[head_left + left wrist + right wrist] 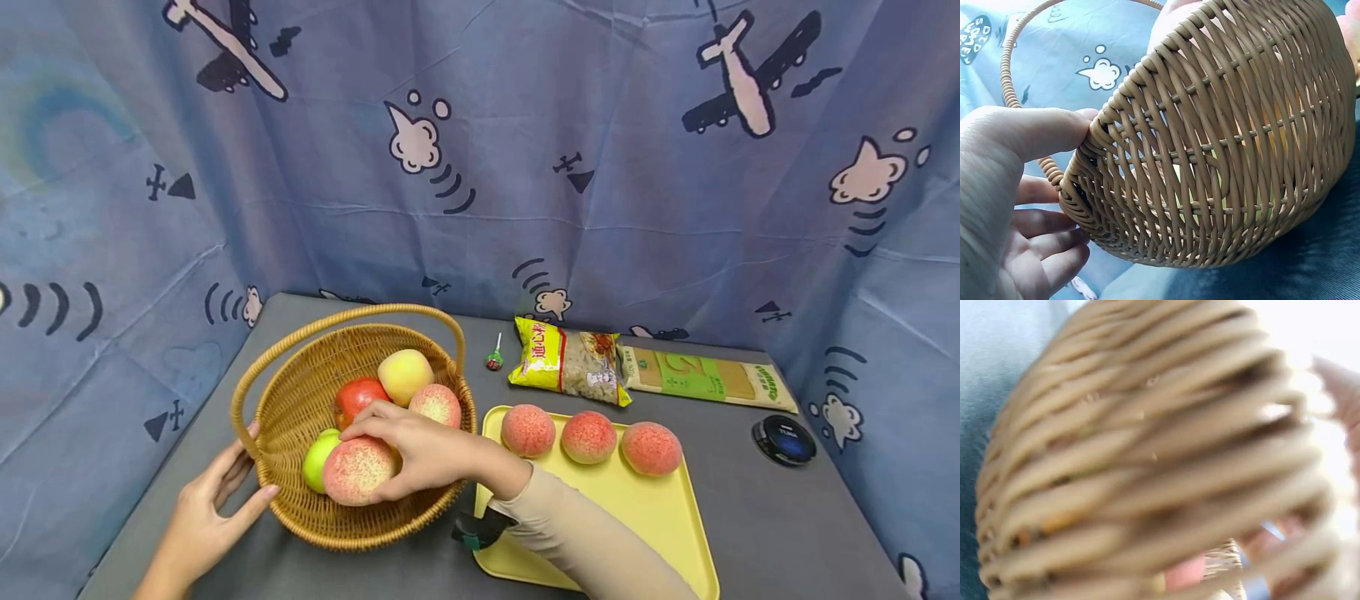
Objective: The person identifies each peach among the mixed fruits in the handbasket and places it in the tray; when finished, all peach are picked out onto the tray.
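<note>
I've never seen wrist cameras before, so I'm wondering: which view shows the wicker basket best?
The head view: it takes in the basket's handle, inside and fruit, though the right hand hides part. The left wrist view shows its outer side close up; the right wrist view, only blurred, cropped wicker.

Wicker basket [1116,444] wall fills most of view, close-up, blurred. Pinkish thing [1185,572] glimpsed through weave. Right hand [1346,394] partly visible past basket's edge.
</note>
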`<state>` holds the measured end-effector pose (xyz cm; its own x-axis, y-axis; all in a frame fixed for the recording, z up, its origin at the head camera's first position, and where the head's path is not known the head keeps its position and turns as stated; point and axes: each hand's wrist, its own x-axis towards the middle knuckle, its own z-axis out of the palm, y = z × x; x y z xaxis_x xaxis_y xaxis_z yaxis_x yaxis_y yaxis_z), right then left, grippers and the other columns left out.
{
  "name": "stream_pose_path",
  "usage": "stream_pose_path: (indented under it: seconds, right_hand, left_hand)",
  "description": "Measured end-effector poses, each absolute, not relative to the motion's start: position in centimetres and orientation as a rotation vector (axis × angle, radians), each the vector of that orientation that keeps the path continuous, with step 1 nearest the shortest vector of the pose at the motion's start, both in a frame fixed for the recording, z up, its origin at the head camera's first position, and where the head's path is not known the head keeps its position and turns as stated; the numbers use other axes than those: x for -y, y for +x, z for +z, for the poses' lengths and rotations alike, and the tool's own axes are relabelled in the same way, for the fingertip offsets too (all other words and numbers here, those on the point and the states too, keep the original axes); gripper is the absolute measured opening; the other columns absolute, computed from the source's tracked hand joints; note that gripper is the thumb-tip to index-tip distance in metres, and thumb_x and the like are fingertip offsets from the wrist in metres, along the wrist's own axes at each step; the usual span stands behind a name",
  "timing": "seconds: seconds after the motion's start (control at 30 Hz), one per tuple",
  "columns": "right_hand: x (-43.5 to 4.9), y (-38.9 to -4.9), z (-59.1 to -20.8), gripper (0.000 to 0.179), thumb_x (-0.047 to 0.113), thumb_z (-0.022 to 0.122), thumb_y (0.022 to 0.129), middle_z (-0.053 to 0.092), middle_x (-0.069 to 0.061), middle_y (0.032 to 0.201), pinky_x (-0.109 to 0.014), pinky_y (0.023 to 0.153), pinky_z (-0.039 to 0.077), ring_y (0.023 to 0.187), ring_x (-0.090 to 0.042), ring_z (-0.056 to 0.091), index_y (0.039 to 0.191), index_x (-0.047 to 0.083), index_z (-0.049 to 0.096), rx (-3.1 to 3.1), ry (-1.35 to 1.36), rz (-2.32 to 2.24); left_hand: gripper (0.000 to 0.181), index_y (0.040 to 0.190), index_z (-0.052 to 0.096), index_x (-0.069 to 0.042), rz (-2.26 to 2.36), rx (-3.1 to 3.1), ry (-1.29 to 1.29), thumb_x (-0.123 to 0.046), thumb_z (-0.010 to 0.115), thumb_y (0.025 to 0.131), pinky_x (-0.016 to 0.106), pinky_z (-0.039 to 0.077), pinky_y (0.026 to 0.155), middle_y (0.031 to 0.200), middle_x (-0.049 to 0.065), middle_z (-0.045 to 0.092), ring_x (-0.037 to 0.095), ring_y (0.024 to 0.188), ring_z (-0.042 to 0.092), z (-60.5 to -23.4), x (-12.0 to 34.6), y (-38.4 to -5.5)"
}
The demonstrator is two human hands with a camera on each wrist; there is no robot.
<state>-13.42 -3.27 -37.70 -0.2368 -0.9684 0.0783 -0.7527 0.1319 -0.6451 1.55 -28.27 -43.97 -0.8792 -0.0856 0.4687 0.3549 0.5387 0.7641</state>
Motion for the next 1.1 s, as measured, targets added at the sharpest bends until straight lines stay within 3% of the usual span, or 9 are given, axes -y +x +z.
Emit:
stream_pose_path:
  seconds: [0.2, 0.43, 0.67, 1.1]
  right_hand:
    - [0.8, -13.7, -36.7, 0.064, 0.022, 0.08, 0.074, 0.047, -0.003, 0.135, -0.024, 0.106, 0.043, 0.125, -0.011, 0.043, 0.131, 0.014, 0.052, -2.047, -1.664, -1.079]
    - [-2.8, -13.5, -36.3, 0.067, 0.02, 0.082, 0.075, 0.05, 0.001, 0.137, -0.029, 0.099, 0.05, 0.126, -0.014, 0.044, 0.134, 0.014, 0.05, -2.082, -1.515, -1.301]
    - [-6.3, -12.8, -36.8, 0.069, 0.009, 0.08, 0.076, 0.047, -0.009, 0.139, -0.032, 0.106, 0.047, 0.127, -0.018, 0.047, 0.137, 0.011, 0.047, -2.033, -1.371, -1.545]
    - [-12.9, -9.6, -41.1, 0.072, -0.009, 0.076, 0.073, 0.048, -0.017, 0.136, -0.019, 0.105, 0.045, 0.127, -0.011, 0.047, 0.136, -0.001, 0.043, -2.141, -1.191, -1.785]
  left_hand:
    - [0.08, 0.144, 0.036, 0.002, -1.273, 2.378, -0.176, 0.015, 0.071, 0.073, 0.005, 0.04, 0.098, 0.15, 0.004, 0.039, -0.008, 0.127, 0.042, -44.2, 28.5, 1.5]
    - [0.079, 0.144, 0.035, 0.001, -1.258, 2.407, -0.153, 0.014, 0.07, 0.075, 0.006, 0.04, 0.098, 0.149, 0.014, 0.039, -0.008, 0.127, 0.042, -44.2, 28.5, 1.6]
    - [0.079, 0.145, 0.035, 0.002, -1.27, 2.406, -0.154, 0.016, 0.069, 0.075, 0.006, 0.041, 0.098, 0.149, 0.014, 0.038, -0.008, 0.128, 0.041, -44.2, 28.5, 1.6]
    - [0.081, 0.143, 0.038, 0.003, -1.312, 2.331, -0.188, 0.019, 0.071, 0.07, 0.005, 0.04, 0.098, 0.149, -0.002, 0.039, -0.007, 0.126, 0.044, -44.0, 28.2, 1.6]
